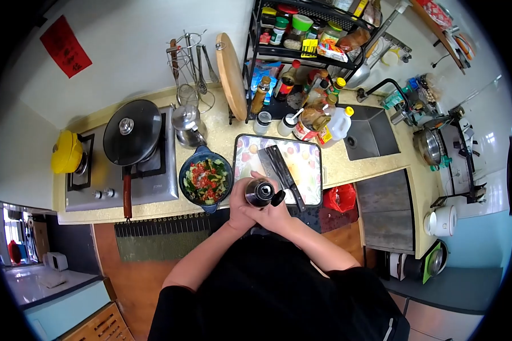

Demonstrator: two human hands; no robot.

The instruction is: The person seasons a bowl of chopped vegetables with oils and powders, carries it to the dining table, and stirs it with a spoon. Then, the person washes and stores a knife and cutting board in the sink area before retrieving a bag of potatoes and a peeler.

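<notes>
your black shirt point(267, 290) spreads behind the grip, where your left hand point(240, 206) and right hand point(275, 218) clamp together around the dark bottle point(258, 195), its long axis roughly upright, mouth up; the blue pot point(201, 152) of chopped vegetables point(203, 179) sits just left, nearer your left hand.

The surface point(338, 170) is brightly and fairly evenly lit; glints are thrown back by the lid point(122, 145), the kettle point(192, 136) and the bottle point(258, 197), while most detail in the black shirt point(267, 284) is lost. Straight lines are bowed by the wide lens, the corners are swallowed by black, and writing on the red sheet point(65, 48) is left too soft to be read.
</notes>
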